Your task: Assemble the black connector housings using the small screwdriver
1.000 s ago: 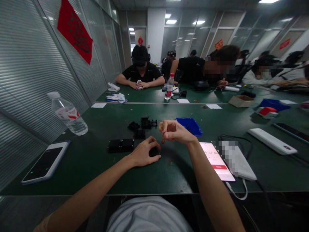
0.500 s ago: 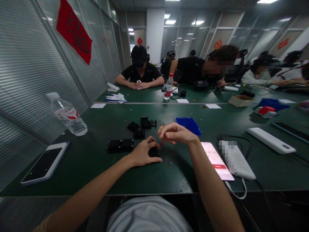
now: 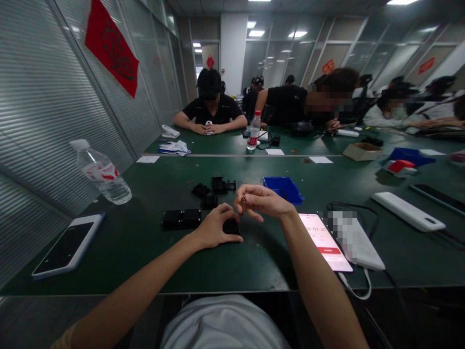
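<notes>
Green tabletop (image 3: 145, 252) stretched wide under ceiling strip lights, meeting a second one where other people (image 3: 212, 109) sat at work. On it, the left hand (image 3: 214, 228) was closed around a small black part (image 3: 231, 226) resting near the middle. The right hand (image 3: 259, 201) hovered just beside it, fingertips pinched on a tiny piece (image 3: 243, 199) too small to name. Loose black parts (image 3: 218, 185) and a blue tray (image 3: 283, 188) lay beyond, with a water bottle (image 3: 101, 172) and phone (image 3: 67, 246) to the left. Glass partitions (image 3: 47, 106) carried a red banner (image 3: 111, 46).

A small black part (image 3: 231, 226) lies flat on the green table (image 3: 152, 242).
</notes>
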Demonstrator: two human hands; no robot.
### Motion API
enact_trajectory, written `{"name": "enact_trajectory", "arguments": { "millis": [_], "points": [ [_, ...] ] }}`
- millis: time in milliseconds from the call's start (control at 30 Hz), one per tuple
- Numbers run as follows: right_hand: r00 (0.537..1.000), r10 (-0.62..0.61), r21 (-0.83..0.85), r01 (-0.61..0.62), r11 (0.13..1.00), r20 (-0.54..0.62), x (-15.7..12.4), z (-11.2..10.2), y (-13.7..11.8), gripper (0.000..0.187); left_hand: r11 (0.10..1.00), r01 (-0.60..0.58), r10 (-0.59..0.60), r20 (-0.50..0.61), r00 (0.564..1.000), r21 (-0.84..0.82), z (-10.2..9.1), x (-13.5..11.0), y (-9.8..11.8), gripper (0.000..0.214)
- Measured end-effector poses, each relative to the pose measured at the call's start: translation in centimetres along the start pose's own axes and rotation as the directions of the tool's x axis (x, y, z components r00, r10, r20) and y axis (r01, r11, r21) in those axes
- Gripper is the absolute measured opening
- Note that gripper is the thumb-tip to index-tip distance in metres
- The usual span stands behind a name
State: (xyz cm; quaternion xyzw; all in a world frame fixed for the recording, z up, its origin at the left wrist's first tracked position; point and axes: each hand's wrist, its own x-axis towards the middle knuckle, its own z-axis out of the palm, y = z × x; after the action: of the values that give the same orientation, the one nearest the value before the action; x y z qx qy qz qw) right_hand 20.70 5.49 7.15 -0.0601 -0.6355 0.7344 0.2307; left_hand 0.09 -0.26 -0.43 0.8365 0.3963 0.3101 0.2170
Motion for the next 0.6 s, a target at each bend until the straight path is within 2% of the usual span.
{"name": "enact_trajectory", "arguments": {
  "millis": [133,267,600],
  "points": [
    [1.000,0.016,0.036,-0.016,0.999,-0.011,0.38,0.19,0.50,0.032,1.000,-0.027,0.027,0.006,1.000,0.005,0.05,0.00,-0.16,0.046],
    [0.999,-0.006,0.034,0.007,0.999,-0.035,0.38,0.16,0.56,0.041,0.999,-0.027,0.027,0.006,1.000,0.042,-0.03,0.06,-0.06,0.047],
    [0.991,-0.088,-0.074,0.080,0.994,-0.100,-0.12,-0.44,-0.14,0.033,0.997,-0.013,0.013,-0.008,1.000,0.072,-0.29,0.18,0.22,0.049]
  ]
}}
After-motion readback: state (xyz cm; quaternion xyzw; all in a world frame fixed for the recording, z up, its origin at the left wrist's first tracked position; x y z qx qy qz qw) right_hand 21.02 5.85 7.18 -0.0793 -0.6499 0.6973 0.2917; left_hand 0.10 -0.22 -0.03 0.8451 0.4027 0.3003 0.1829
